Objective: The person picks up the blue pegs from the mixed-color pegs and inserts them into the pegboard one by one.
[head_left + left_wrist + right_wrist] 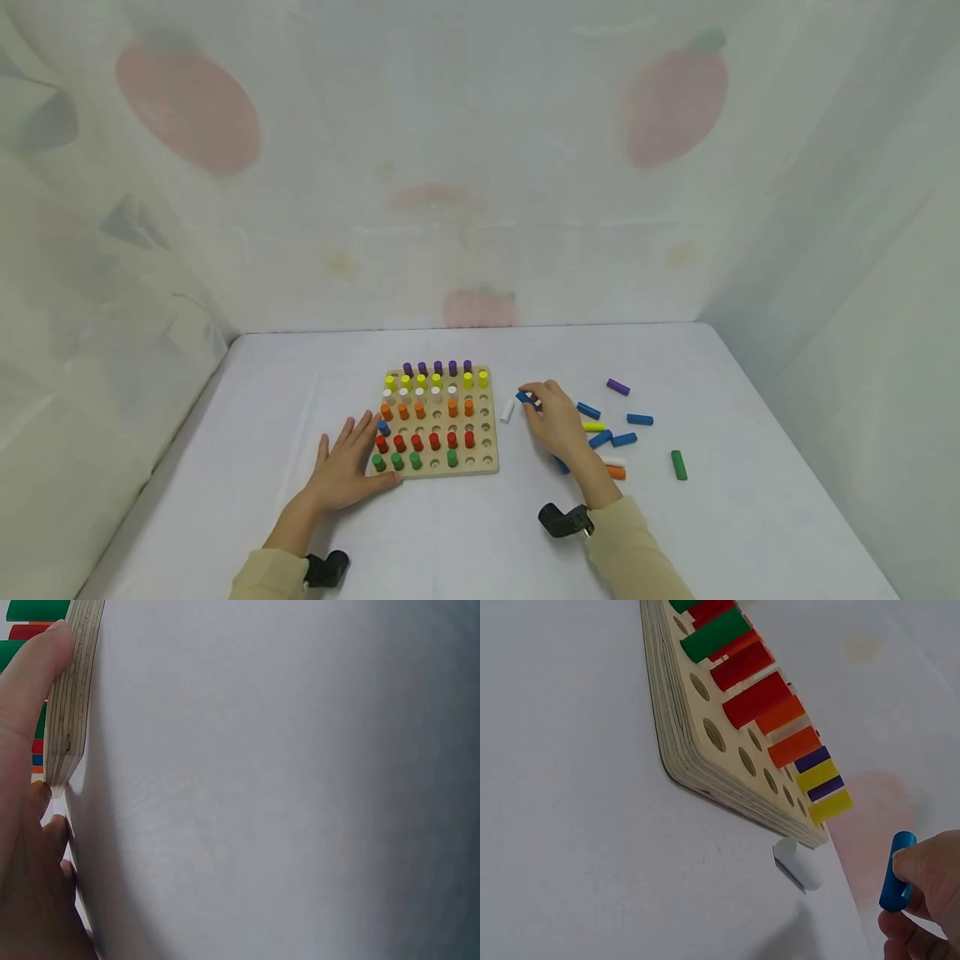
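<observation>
My right hand pinches a blue peg between thumb and fingers, above the table just right of a wooden pegboard. With fingers spread, my left hand rests against the board's left side, its thumb on the near edge. Rows of purple, yellow, white, orange, red and green pegs stand in the board. A single blue peg stands at the left end of its row, and several holes are bare. Between the board and my right hand lies a white peg.
Loose pegs lie right of my right hand: several blue ones, a purple peg, a green peg, a yellow peg and an orange peg. A white cloth covers the table; pale curtains hang behind and at both sides.
</observation>
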Available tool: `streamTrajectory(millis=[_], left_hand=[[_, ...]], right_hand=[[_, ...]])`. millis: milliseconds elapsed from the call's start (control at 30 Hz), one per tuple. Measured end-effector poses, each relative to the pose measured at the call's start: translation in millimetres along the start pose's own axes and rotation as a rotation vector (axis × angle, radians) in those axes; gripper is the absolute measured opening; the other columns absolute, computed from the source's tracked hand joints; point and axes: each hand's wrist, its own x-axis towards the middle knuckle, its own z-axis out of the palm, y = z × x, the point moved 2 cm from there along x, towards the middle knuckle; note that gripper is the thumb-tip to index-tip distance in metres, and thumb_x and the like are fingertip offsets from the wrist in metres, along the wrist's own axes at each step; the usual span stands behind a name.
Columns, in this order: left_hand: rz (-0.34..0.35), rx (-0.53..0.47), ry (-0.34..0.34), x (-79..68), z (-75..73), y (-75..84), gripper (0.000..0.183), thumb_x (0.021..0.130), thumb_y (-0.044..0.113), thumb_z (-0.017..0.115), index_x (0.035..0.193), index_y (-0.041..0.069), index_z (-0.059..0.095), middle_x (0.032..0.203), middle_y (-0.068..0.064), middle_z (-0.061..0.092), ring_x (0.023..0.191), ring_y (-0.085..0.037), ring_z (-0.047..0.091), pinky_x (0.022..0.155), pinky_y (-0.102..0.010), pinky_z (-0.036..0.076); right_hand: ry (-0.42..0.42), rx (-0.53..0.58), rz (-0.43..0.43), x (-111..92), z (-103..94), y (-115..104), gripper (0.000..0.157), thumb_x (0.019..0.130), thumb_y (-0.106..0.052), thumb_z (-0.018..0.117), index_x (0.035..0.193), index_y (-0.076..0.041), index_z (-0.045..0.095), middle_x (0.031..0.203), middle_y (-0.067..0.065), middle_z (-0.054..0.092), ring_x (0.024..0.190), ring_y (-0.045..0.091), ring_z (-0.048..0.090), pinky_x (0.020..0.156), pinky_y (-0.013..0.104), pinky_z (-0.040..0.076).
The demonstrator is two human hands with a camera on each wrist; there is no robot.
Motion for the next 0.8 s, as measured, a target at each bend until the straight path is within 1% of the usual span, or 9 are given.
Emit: streamTrajectory(millis=[100, 367, 467, 633, 800], left_hand=[[-0.001, 0.000, 0.000, 0.2, 0.9, -1.0, 0.106, 0.066, 0.069, 0.064, 0.147, 0.014, 0.023, 0.153, -0.012, 0.019, 0.139, -0.041, 0.009, 0.103, -0.067, -0.008], [0.001, 0.005, 0.006, -0.2, 1.7, -2.3, 0.106, 0.066, 0.070, 0.064, 0.147, 0.014, 0.024, 0.153, -0.012, 0.020, 0.139, -0.041, 0.009, 0.103, -0.067, -0.007], [0.003, 0.005, 0.009, -0.2, 1.5, -2.0, 0.106, 0.065, 0.070, 0.064, 0.147, 0.015, 0.024, 0.153, -0.012, 0.020, 0.139, -0.041, 0.009, 0.103, -0.067, -0.007], [0.002, -0.003, 0.011, -0.7, 0.9, -0.8, 0.106, 0.065, 0.069, 0.065, 0.147, 0.014, 0.025, 0.152, -0.012, 0.021, 0.139, -0.041, 0.009, 0.103, -0.067, -0.007], [0.002, -0.002, 0.013, -0.8, 1.1, -0.6, 0.107, 0.065, 0.070, 0.064, 0.147, 0.014, 0.024, 0.153, -0.012, 0.020, 0.139, -0.041, 0.009, 0.103, -0.067, -0.007]], right_hand=[[-0.017, 0.007, -0.005, 3, 1.8, -2, 0.028, 0.086, -0.012, 0.063, 0.114, -0.013, 0.062, 0.091, 0.001, 0.059, 0.075, 0.011, 0.054, 0.064, 0.022, 0.046], [-0.005, 0.047, -0.049, 9, 2.2, -15, 0.031, 0.084, -0.010, 0.065, 0.115, -0.012, 0.062, 0.087, 0.001, 0.060, 0.071, 0.010, 0.052, 0.058, 0.020, 0.043], [-0.022, 0.068, -0.047, 11, 4.1, -18, 0.032, 0.084, -0.010, 0.066, 0.116, -0.010, 0.061, 0.087, 0.001, 0.059, 0.071, 0.010, 0.052, 0.058, 0.019, 0.044], [-0.050, 0.064, -0.033, 12, 7.8, -24, 0.034, 0.084, -0.013, 0.066, 0.117, -0.011, 0.060, 0.089, 0.000, 0.060, 0.072, 0.009, 0.054, 0.061, 0.019, 0.046], [-0.054, 0.093, -0.054, 14, 11.6, -30, 0.033, 0.083, -0.012, 0.067, 0.115, -0.010, 0.060, 0.089, 0.001, 0.062, 0.073, 0.011, 0.058, 0.063, 0.020, 0.049]])
